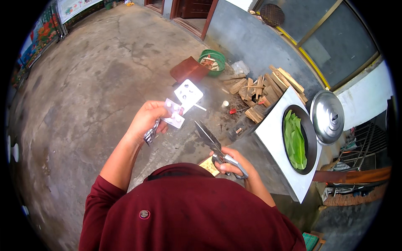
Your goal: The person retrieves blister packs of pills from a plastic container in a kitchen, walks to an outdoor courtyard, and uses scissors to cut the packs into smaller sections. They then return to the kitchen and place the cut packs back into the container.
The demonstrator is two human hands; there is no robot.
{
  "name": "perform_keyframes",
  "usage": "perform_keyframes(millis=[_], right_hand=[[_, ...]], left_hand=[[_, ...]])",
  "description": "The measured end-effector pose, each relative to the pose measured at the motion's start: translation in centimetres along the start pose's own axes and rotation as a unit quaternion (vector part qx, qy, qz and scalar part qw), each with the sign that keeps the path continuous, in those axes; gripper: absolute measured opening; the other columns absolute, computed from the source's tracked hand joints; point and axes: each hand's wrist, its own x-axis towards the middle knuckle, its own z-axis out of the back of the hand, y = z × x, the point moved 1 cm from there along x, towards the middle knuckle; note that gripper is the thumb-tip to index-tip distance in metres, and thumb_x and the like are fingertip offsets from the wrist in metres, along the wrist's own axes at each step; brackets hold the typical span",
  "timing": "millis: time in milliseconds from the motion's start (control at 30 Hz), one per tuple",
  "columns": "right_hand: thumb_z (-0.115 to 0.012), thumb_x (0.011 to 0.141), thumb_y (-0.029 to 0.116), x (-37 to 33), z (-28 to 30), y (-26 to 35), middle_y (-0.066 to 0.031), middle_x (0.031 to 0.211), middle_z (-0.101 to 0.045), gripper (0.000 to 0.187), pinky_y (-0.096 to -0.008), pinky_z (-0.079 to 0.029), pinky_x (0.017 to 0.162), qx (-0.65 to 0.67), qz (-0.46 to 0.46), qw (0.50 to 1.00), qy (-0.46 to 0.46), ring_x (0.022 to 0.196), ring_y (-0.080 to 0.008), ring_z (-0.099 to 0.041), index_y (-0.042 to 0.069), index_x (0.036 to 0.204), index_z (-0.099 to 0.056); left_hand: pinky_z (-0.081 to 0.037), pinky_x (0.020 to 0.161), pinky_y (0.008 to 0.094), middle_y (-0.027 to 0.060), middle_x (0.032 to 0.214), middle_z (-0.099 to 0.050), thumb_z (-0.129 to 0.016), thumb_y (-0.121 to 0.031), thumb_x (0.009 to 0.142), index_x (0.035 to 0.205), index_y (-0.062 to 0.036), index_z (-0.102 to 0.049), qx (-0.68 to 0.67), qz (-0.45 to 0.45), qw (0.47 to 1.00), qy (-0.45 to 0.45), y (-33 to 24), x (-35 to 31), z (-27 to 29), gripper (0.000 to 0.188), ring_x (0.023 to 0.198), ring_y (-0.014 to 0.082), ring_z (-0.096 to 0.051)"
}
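Observation:
My left hand (147, 119) is closed, pinching a small pale blister pack (173, 119) between thumb and fingers. A silvery, dark-striped piece (150, 134) sticks out below the same hand; its kind is unclear. Just beyond the fingertips is a white card with dark spots (183, 93); I cannot tell whether the hand holds it too. In my right hand (236, 161) is a pair of scissors (210, 140) with grey handles. Their blades point up and left toward the blister pack, apart from it.
At right, green leaves (295, 142) lie in a dark wok (312, 144) set in a white-topped stove (274, 131), beside a metal lid (327, 117). Split firewood (255, 88) is piled by the wall. A green basket (217, 62) and brown sheet (188, 70) lie ahead on concrete (83, 83).

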Motion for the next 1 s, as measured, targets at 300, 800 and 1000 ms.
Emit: perform_keyframes(millis=[300, 800, 1000], right_hand=[[-0.065, 0.077, 0.004, 5.1, -3.2, 3.5, -0.0030, 0.079, -0.056, 0.050, -0.0210, -0.043, 0.061, 0.067, 0.216, 0.949, -0.221, 0.068, -0.0085, -0.053, 0.004, 0.121, -0.041], [-0.073, 0.067, -0.001, 11.1, -9.0, 1.8, -0.0075, 0.093, -0.061, 0.057, -0.0252, -0.047, 0.070, -0.211, 0.333, 0.869, -0.297, 0.080, -0.0157, -0.059, 0.007, 0.116, -0.046], [-0.066, 0.076, 0.000, 11.2, -4.0, 4.3, -0.0083, 0.102, -0.059, 0.056, -0.0252, -0.047, 0.074, 0.050, 0.278, 0.918, -0.280, 0.088, -0.0116, -0.057, 0.003, 0.123, -0.035]], left_hand=[[-0.039, 0.043, 0.0233, 0.0082, 0.068, -0.060, -0.049, -0.014, 0.088, 0.104, 0.0091, -0.057, -0.178, 0.022, 0.984, 0.004, 1.5, -0.4, -2.0, 0.029, 0.035, 0.0063, -0.036], [-0.042, 0.046, 0.0251, 0.0035, 0.060, -0.055, -0.050, -0.022, 0.092, 0.107, -0.0028, -0.056, -0.187, -0.093, 0.964, -0.165, 3.8, 0.8, -0.9, 0.025, 0.051, 0.0122, -0.052], [-0.047, 0.057, 0.0238, 0.0116, 0.114, -0.056, -0.047, -0.008, 0.090, 0.103, 0.0056, -0.062, 0.081, -0.085, 0.991, -0.060, 5.6, 2.1, 3.0, 0.024, 0.053, 0.0082, -0.050]])
